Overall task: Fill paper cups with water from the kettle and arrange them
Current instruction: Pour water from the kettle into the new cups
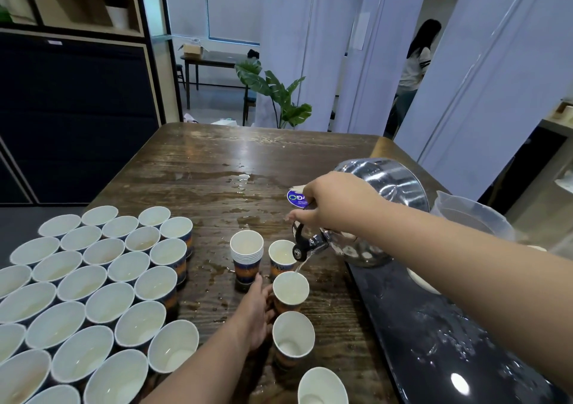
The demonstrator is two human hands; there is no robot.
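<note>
Kettle (376,205) tipped in your right hand (333,200), fingers curled on handle | left hand (255,313) fingers wrap cup (290,290) | water (300,265) pouring in.

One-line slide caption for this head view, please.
Right hand tips the steel kettle, pouring water into a paper cup steadied by the left hand on a wet wooden table.

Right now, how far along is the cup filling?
Done: a big block of filled cups stands arranged at left. In hand: right hand tips the kettle, water streaming into the cup the left hand steadies. Left: the stacked cups and moving the nearby singles over.
</note>
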